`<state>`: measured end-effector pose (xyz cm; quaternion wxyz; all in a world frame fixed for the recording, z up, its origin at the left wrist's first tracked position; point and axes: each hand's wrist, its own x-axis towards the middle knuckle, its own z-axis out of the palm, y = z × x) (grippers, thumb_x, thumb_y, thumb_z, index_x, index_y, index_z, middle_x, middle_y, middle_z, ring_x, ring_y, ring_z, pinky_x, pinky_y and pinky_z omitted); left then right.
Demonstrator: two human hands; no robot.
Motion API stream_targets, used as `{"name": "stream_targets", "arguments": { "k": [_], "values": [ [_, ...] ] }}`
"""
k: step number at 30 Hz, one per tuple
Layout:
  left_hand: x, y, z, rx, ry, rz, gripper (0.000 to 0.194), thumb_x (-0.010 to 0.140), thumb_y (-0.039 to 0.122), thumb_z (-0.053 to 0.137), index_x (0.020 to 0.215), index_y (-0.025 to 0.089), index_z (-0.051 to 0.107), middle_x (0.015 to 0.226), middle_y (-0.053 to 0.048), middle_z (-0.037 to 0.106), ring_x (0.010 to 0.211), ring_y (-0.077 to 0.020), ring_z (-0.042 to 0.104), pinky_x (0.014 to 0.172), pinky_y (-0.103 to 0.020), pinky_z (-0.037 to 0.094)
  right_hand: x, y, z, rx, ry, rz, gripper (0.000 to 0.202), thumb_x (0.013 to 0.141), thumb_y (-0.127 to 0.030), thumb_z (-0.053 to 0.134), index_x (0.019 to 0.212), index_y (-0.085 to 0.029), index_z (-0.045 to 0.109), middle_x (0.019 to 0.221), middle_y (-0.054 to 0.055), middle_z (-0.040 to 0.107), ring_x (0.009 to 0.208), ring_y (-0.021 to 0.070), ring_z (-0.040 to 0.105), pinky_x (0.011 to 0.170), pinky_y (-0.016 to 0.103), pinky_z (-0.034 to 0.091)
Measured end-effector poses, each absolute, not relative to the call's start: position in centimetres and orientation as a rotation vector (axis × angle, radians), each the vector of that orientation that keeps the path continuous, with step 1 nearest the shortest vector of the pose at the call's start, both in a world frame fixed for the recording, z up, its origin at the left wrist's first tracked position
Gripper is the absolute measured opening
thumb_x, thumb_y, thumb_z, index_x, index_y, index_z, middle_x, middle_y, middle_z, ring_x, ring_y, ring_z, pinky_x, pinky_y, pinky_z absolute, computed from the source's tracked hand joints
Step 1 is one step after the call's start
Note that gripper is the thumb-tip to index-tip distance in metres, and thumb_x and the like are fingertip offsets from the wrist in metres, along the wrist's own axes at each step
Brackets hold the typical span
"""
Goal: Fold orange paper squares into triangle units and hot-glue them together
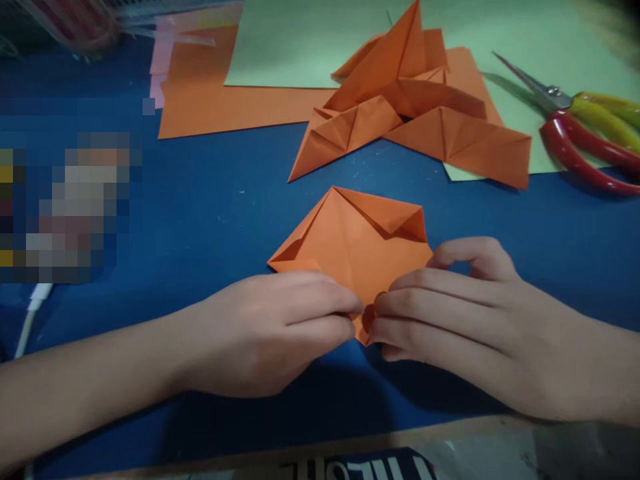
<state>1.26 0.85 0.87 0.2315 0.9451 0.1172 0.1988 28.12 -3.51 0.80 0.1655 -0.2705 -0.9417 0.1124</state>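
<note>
From the head view, the folded orange origami paper (350, 243) lies on the blue counter (200, 200), between the two hands. One corner points away from the person, slightly left; the opposite corner points back toward the person, slightly right. Its width and depth look alike, so I cannot tell a long axis. The left hand (265, 333) has its grip pinched together on the lower left edge, the right hand (460, 313) on the lower right. Most of the paper extends beyond both grips, away from the person. Farther off lie folded orange pieces (367, 127) and scissors (560, 103).
</note>
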Motion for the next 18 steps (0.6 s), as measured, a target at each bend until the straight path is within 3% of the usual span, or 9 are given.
{"name": "stream_targets", "arguments": {
  "k": [18],
  "values": [
    [1.18, 0.87, 0.65, 2.582, 0.306, 0.525, 0.035, 0.109, 0.005, 0.04, 0.101, 0.011, 0.073, 0.111, -0.011, 0.081, 0.104, -0.0166, 0.074, 0.098, -0.021, 0.057, 28.01, -3.37, 0.6, -0.784, -2.602, 0.427, 0.043, 0.117, -0.015, 0.021, 0.105, -0.024, 0.061, 0.094, -0.003, 0.073, 0.088, 0.0121, 0.064, 0.096, 0.039, 0.035]
  ]
}}
